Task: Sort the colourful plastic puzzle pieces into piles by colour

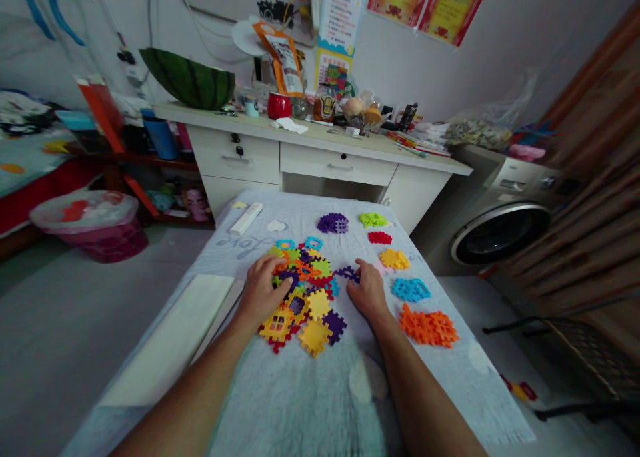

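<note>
A mixed heap of coloured plastic interlocking tiles [306,290] lies on a pale blue towel-covered table [300,390]. My left hand [263,287] rests on the heap's left side, fingers curled over the tiles. My right hand [367,289] lies at the heap's right edge, fingertips touching a purple tile [346,272]. Sorted groups lie to the right: purple [333,223], lime green [374,220], red [380,238], yellow [394,260], light blue [411,289] and orange [429,328].
A white flat board [173,337] lies along the table's left edge, and a white remote [246,218] lies at the far left. Beyond stand a cluttered white desk [320,154] with a watermelon half [189,80], a washing machine [500,227] and a pink bin [90,224].
</note>
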The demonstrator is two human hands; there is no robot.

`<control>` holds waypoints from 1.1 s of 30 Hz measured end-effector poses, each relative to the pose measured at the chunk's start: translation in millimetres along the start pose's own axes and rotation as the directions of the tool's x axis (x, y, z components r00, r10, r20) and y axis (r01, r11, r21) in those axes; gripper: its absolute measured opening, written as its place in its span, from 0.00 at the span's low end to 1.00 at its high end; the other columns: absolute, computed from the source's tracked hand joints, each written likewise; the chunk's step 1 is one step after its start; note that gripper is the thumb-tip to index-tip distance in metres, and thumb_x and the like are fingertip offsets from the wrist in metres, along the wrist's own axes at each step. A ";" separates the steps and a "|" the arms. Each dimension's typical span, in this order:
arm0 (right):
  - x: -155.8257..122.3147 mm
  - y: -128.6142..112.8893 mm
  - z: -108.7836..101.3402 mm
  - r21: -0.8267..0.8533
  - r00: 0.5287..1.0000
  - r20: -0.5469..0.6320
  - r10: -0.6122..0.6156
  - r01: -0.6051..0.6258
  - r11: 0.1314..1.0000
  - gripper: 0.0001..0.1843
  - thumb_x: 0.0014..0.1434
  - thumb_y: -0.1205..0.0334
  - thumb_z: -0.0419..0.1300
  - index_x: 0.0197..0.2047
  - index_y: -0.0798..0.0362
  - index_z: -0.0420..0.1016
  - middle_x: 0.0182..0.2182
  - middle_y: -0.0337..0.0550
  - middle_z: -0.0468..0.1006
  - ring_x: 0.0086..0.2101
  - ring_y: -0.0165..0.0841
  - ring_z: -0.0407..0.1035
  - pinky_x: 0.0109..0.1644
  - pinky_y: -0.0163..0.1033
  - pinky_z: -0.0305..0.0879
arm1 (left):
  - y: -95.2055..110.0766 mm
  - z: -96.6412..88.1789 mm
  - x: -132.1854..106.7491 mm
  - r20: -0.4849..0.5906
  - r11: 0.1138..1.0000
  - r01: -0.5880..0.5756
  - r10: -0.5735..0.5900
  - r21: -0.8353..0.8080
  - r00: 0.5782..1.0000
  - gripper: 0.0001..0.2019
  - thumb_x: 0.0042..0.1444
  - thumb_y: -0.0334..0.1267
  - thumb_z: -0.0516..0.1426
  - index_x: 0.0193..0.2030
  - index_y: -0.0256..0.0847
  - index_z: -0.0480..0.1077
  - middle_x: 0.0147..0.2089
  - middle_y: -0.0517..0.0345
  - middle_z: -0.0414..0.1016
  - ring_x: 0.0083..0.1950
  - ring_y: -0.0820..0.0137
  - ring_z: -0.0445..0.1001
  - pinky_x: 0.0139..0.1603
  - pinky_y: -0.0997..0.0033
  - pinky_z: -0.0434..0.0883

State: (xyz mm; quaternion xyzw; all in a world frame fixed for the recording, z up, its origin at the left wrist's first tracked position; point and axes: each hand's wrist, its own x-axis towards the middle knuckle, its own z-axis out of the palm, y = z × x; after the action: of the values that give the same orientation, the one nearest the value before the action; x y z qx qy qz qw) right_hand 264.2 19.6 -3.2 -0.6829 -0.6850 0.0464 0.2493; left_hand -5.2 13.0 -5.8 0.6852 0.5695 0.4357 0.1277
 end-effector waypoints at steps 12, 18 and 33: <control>54.8 -17.4 -22.5 0.217 1.000 0.030 0.002 -0.009 0.976 0.04 0.49 0.66 0.59 0.32 0.53 0.72 0.30 0.39 0.75 0.31 0.32 0.67 0.39 0.36 0.62 | 4.1 1.1 0.8 0.014 0.999 0.054 -0.054 0.000 0.998 0.15 0.51 0.40 0.58 0.47 0.43 0.71 0.55 0.50 0.68 0.59 0.56 0.66 0.63 0.49 0.63; 128.8 -34.7 -8.9 0.198 0.995 -0.099 0.026 -0.006 0.980 0.02 0.50 0.68 0.59 0.29 0.54 0.73 0.29 0.40 0.75 0.32 0.32 0.67 0.40 0.36 0.62 | 2.7 0.7 1.9 0.050 0.999 0.042 -0.040 -0.034 0.998 0.15 0.52 0.41 0.58 0.47 0.43 0.72 0.55 0.49 0.68 0.61 0.57 0.65 0.64 0.50 0.63; 191.7 -43.1 26.8 0.114 0.986 -0.097 0.135 -0.124 0.986 0.09 0.50 0.73 0.56 0.31 0.57 0.77 0.31 0.49 0.78 0.34 0.35 0.69 0.42 0.37 0.62 | 5.0 -2.8 3.2 0.051 0.999 -0.005 0.007 -0.053 0.999 0.15 0.52 0.37 0.58 0.48 0.44 0.71 0.54 0.51 0.71 0.59 0.59 0.67 0.62 0.53 0.65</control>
State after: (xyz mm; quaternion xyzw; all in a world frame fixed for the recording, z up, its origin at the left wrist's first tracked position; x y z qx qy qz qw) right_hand 224.9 208.1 44.2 -0.7132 -0.6217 0.0635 0.3175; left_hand -4.1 13.3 0.7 0.6942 0.5523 0.4332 0.1591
